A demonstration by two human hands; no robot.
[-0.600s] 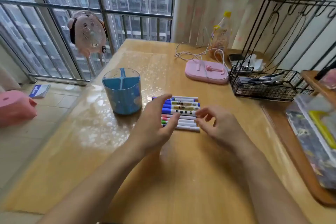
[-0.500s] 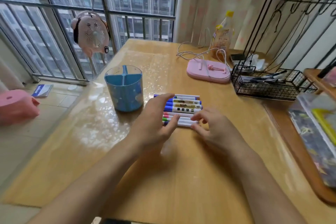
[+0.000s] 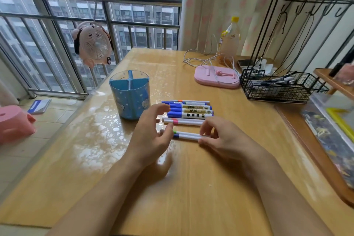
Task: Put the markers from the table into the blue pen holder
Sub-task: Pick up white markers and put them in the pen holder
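The blue pen holder [image 3: 132, 99] stands upright on the wooden table [image 3: 191, 188], with its compartments empty as far as I can see. To its right several markers [image 3: 189, 111] lie side by side: thick blue-capped ones at the back and thin white ones in front. Two thin white markers [image 3: 187, 135], one green-capped and one blue-capped, lie apart from that row, nearer to me. My right hand [image 3: 224, 136] pinches their right ends between thumb and fingers. My left hand [image 3: 151, 132] is spread open, its thumb touching their capped left ends.
A pink phone stand [image 3: 216, 77] with a white cable and a clear bottle [image 3: 229, 40] are at the back. A black wire basket [image 3: 277, 88] and a raised wooden tray [image 3: 329, 120] stand on the right. A pink fan [image 3: 93, 44] hangs on the window rail left of the table.
The two nearest thin markers have slid toward me, away from the row. My right hand has closed on their right ends, and my left thumb now rests at their caps.
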